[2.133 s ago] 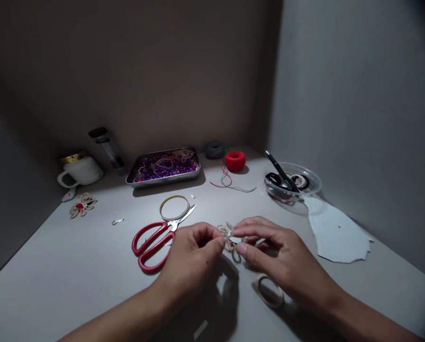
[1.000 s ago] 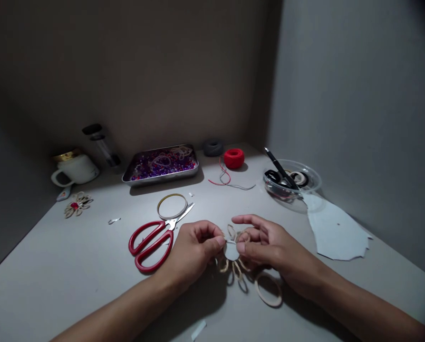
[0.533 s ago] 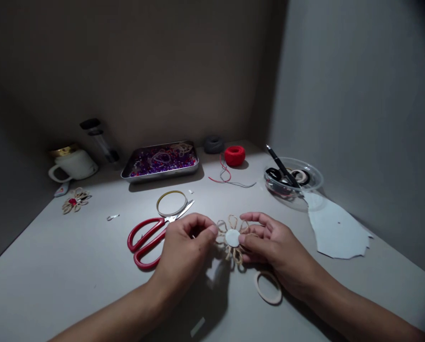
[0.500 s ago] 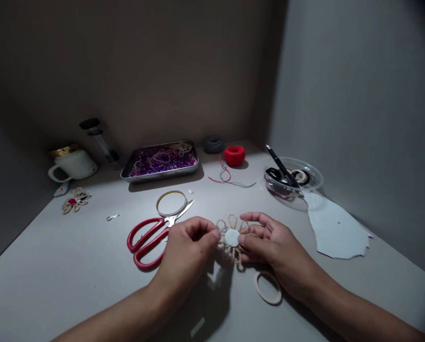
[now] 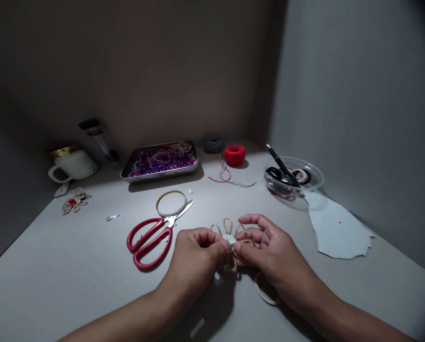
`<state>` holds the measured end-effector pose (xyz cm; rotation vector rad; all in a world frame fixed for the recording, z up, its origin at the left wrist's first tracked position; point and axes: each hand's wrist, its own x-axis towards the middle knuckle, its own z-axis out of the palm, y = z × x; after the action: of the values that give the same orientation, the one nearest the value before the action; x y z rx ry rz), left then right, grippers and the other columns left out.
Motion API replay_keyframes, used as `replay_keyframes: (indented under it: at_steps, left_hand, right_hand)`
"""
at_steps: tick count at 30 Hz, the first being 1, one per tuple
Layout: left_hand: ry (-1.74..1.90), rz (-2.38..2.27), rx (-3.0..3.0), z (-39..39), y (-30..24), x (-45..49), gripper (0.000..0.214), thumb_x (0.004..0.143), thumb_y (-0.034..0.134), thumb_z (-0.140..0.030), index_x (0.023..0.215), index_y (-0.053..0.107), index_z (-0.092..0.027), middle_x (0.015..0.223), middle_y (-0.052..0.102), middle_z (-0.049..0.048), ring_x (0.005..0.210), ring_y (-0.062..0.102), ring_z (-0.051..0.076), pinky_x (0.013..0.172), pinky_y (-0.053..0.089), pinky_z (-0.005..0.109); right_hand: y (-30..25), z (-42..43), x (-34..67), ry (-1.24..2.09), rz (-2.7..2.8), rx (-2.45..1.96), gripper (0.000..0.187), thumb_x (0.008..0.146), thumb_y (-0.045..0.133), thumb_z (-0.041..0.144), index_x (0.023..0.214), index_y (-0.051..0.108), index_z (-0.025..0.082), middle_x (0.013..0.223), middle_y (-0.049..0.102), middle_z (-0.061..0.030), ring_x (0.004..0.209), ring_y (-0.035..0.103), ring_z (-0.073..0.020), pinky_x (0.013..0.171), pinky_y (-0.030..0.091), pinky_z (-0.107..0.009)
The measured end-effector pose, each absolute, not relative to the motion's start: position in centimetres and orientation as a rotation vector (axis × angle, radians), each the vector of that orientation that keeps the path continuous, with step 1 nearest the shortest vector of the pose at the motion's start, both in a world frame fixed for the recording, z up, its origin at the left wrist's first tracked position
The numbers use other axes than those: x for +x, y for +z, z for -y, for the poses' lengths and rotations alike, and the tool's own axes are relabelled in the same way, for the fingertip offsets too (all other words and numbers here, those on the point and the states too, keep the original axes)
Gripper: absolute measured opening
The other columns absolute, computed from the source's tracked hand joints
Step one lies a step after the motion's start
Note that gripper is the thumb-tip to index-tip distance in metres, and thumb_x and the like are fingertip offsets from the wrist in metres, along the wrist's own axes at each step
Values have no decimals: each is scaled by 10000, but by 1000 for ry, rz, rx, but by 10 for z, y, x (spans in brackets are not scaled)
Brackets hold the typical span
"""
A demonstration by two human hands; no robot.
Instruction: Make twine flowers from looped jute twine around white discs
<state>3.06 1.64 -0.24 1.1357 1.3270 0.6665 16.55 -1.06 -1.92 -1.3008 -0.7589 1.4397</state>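
Between my two hands is a twine flower (image 5: 228, 226) with looped petals and a round white disc (image 5: 228, 239) at its centre. My left hand (image 5: 201, 254) pinches it from the left, thumb pressed on the disc. My right hand (image 5: 265, 244) grips the opposite side, its thumb also on the disc and its fingers behind the petals. The lower petals are partly covered by my hands. Under my right hand lies a pale ring (image 5: 265, 293), partly hidden. Red-handled scissors (image 5: 151, 242) rest left of my left hand, their blades beside a roll of tape (image 5: 171, 203).
Along the back stand a mug (image 5: 75, 165), a metal tray of beads (image 5: 159, 178), a red thread ball (image 5: 234, 156) and a grey one (image 5: 213, 144). At right are a clear bowl (image 5: 314, 173) with a pen (image 5: 280, 161) and a white sheet (image 5: 335, 232). Another twine flower (image 5: 77, 202) lies left.
My left hand has moved right and slightly down, its thumb now on the disc instead of at the petals' edge. The flower has shifted slightly left and looks tilted.
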Motion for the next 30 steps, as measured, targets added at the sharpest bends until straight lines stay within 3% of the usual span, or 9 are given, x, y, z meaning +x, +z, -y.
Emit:
replay_keyframes:
  at_steps: [10,18,30]
  left_hand:
    - [723,-1302,1060,-13,-3,34,100,601,578,-151,502,575,-131,452,603,32,422,484,93,431,330,192]
    - [731,-1359,1079,-13,-5,33,120,605,555,-117,488,537,-137,397,554,-13,365,392,51,376,246,165]
    - [740,-1360,1106,-13,-6,36,154,644,579,-156,511,502,-149,403,557,-15,363,416,49,372,279,158]
  right_hand:
    - [-20,13,160,1412,750,-1277,414,608,703,223,898,408,209,635,573,52,512,568,-108,518,479,-238]
    - [-20,13,160,1411,743,-1288,430,591,724,260,876,406,217,656,571,43,545,579,-127,544,493,-266]
    - [-22,15,159,1363,827,-1254,347,649,701,210,793,385,221,690,551,61,597,529,-89,594,451,-223]
